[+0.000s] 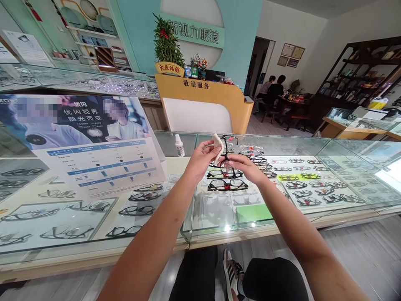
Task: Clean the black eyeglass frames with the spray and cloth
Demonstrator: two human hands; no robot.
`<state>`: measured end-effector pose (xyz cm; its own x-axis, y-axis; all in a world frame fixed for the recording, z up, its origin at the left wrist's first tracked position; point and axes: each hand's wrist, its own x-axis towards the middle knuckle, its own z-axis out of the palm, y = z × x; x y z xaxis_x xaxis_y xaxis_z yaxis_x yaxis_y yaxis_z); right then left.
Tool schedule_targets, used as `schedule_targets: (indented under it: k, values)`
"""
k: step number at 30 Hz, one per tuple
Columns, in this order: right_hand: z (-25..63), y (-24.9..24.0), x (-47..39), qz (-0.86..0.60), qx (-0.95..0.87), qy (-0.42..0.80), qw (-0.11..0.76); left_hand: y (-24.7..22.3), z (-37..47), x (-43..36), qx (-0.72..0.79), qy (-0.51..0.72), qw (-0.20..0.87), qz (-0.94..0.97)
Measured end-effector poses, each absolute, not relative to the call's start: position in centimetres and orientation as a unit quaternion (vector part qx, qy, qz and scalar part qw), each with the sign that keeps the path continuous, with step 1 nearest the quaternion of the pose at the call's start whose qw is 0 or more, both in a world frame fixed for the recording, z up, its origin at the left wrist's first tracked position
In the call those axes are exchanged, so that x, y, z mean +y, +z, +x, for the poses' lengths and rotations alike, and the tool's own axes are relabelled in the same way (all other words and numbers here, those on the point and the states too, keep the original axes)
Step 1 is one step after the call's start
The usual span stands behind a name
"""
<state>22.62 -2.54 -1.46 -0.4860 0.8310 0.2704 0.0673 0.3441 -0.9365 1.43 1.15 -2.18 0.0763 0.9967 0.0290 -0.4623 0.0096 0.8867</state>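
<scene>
Bare forearms reach in from the lower edge, above knees in smooth black fabric (275,278) and a striped, laced sneaker (232,269). The left hand (200,159) pinches a folded, soft-looking white cloth (216,145); the right hand (246,166) grips a pair of black, thin-rimmed eyeglasses with clear lenses (226,147). These are held turned on end above the clear glass-topped counter (297,146), just beside the cloth; whether the two touch cannot be told. The right fingers cover part of the rim.

Behind and below the hands, dark-framed eyeglasses with red tags (227,185) lie in rows, partly blocked by hands and forearms. A small white plastic bottle with a tapered cap (179,146) stands near the left hand. Farther left, a large printed card placard (103,156) leans over the counter, hiding some frames. Beyond is a wood-toned desk with a white curved panel (203,115).
</scene>
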Motion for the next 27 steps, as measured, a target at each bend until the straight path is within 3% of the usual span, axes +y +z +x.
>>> schedule_targets:
  k: [17, 27]
  values:
    - [22.4, -1.5, -2.6, -0.304, -0.734, 0.473, 0.381, -1.6, 0.4, 0.7, 0.223, 0.477, 0.706, 0.473]
    - [22.6, -1.5, -2.6, -0.311, -0.736, 0.456, 0.392, -1.8, 0.4, 0.7, 0.360, 0.507, 0.606, 0.496]
